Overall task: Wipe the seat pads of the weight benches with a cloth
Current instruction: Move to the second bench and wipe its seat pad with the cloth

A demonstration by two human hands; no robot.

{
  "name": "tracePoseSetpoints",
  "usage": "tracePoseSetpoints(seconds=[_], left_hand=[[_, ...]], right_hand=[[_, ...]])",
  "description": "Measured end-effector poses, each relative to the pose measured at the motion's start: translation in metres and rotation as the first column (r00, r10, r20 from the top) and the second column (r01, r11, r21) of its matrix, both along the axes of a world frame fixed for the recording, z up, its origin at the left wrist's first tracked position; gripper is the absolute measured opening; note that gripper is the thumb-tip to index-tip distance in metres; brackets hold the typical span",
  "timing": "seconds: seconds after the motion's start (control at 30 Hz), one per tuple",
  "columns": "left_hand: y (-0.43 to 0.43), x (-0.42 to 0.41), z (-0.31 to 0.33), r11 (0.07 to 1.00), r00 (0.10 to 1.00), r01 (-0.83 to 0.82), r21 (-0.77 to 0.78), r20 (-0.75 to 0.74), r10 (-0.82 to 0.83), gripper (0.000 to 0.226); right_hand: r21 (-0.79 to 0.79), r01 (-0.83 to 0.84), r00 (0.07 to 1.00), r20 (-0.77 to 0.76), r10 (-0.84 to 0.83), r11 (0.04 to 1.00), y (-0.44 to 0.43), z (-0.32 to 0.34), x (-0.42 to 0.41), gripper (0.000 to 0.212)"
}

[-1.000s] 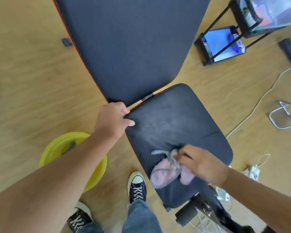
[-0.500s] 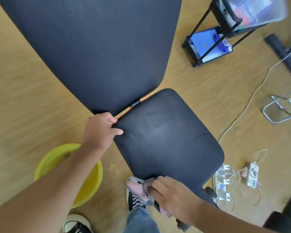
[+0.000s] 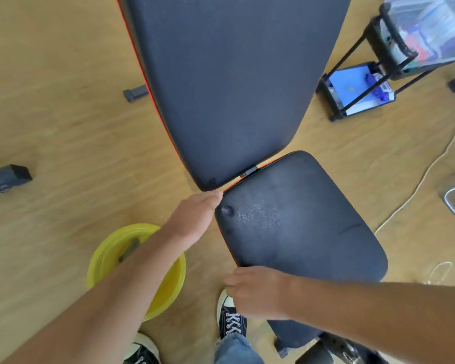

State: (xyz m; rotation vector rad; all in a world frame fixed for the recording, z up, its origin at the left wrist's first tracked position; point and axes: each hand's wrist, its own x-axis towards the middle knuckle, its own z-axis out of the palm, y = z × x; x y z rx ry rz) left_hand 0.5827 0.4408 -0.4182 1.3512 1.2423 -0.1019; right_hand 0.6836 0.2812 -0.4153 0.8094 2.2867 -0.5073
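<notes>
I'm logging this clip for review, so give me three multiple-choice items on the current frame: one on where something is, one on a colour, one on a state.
1. Where is the basin relative to the seat pad?
A. On the pad
B. On the floor, left of the pad in the picture
C. Behind the back pad

2. What colour is the basin?
A. Blue
B. Yellow
C. Red

3. What is the left hand doing?
A. Gripping the pad's corner edge nearest the back pad
B. Dipping into the basin
C. Resting on the shoe

Answers:
1 B, it stands on the wood floor beneath the left forearm.
2 B, its rim and walls are bright yellow.
3 A, its fingers wrap the pad's corner by the hinge, while the right hand is closed at the pad's near edge.
</notes>
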Motion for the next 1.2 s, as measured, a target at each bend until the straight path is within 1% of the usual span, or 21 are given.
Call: tracePoseSetpoints(seconds=[0.03,0.07,0.17,0.2,0.23,0.27,0.37,0.4,0.47,0.53,0.57,0.63,0.67,0.73,0.8,0.83,0.93,1.03,1.1,1.17,1.2], left_hand=[[-0.001,0.002,0.001,1.0,1.0,-0.013,0.018,0.014,0.013,0.037],[0.0,0.003,0.001,0.999,0.999,-0.036,0.034,0.023,0.035,0.038],[0.006,0.002,-0.001,0.986,0.986,-0.163,0.034,0.028,0.162,0.04],[0.005,0.0,-0.001,0.978,0.979,-0.203,0.038,0.032,0.202,0.04],[0.003,-0.001,-0.001,0.972,0.973,-0.228,0.06,0.041,0.226,0.042],[-0.002,-0.001,-0.001,0.964,0.969,-0.245,0.103,0.056,0.24,0.043],[-0.027,0.013,0.002,0.89,0.939,-0.344,0.3,0.085,0.334,0.045],[-0.033,0.018,0.006,0.848,0.915,-0.402,0.346,0.106,0.39,0.042],[-0.041,0.022,0.011,0.791,0.864,-0.497,0.356,0.116,0.491,0.039],[-0.048,0.023,0.005,0.827,0.863,-0.488,0.278,0.009,0.506,0.046],[-0.051,0.023,-0.001,0.875,0.892,-0.427,0.229,-0.054,0.45,0.048],[-0.057,0.023,-0.009,0.954,0.957,-0.245,0.174,-0.112,0.267,0.047],[-0.058,0.024,-0.011,0.968,0.971,-0.177,0.179,-0.127,0.201,0.04],[-0.054,0.024,-0.014,0.963,0.976,-0.115,0.244,-0.151,0.155,0.032],[-0.048,0.023,-0.016,0.959,0.972,-0.117,0.258,-0.168,0.164,0.032],[-0.047,0.023,-0.017,0.96,0.97,-0.137,0.246,-0.164,0.18,0.031],[-0.047,0.023,-0.021,0.952,0.967,-0.181,0.248,-0.132,0.218,0.042],[-0.05,0.021,-0.022,0.945,0.982,-0.102,0.309,-0.121,0.145,0.059],[-0.047,0.021,-0.02,0.944,0.988,-0.05,0.327,-0.124,0.096,0.063],[-0.042,0.02,-0.021,0.945,0.991,-0.035,0.324,-0.107,0.074,0.061],[-0.039,0.02,-0.02,0.948,0.992,-0.046,0.315,-0.096,0.08,0.059]], right_hand=[[-0.068,-0.048,0.997,0.064,0.052,0.997,0.007,-0.002,0.004,0.022],[-0.057,-0.073,0.992,0.101,0.078,0.996,0.024,-0.005,0.004,0.031],[0.311,0.05,0.993,0.086,-0.081,0.949,0.091,-0.006,-0.005,0.051],[0.383,0.071,0.985,0.118,-0.125,0.921,0.107,-0.009,-0.006,0.059],[0.387,0.131,0.974,0.123,-0.192,0.913,0.116,-0.01,-0.006,0.063],[0.374,0.213,0.957,0.105,-0.269,0.903,0.121,-0.007,-0.006,0.062],[0.375,0.449,0.891,-0.12,-0.438,0.811,0.11,-0.009,0.004,0.032],[0.385,0.515,0.853,-0.144,-0.502,0.765,0.107,-0.011,0.018,0.025],[0.396,0.688,0.701,-0.144,-0.699,0.608,0.111,-0.008,0.06,0.035],[0.445,0.77,0.578,-0.183,-0.795,0.458,0.12,-0.018,0.108,0.03],[0.426,0.799,0.544,-0.214,-0.811,0.424,0.124,-0.022,0.117,0.031],[0.374,0.745,0.636,-0.146,-0.758,0.553,0.131,-0.023,0.094,0.028],[0.315,0.718,0.685,-0.159,-0.711,0.621,0.129,-0.02,0.078,0.025],[0.261,0.655,0.756,-0.232,-0.612,0.709,0.122,-0.015,0.073,0.021],[0.333,0.608,0.791,-0.167,-0.589,0.721,0.122,-0.011,0.117,0.024],[0.372,0.654,0.746,-0.172,-0.644,0.659,0.124,-0.01,0.141,0.023],[0.395,0.844,0.483,-0.263,-0.835,0.363,0.121,-0.009,0.194,0.016],[0.274,0.947,0.21,-0.124,-0.97,0.17,0.097,-0.009,0.223,0.012],[0.207,0.978,0.016,-0.097,-0.995,-0.005,0.064,-0.008,0.234,0.023],[0.188,0.953,-0.207,-0.164,-0.965,-0.237,0.02,-0.005,0.232,0.029],[0.188,0.937,-0.265,-0.171,-0.949,-0.296,0.001,-0.001,0.228,0.027]])
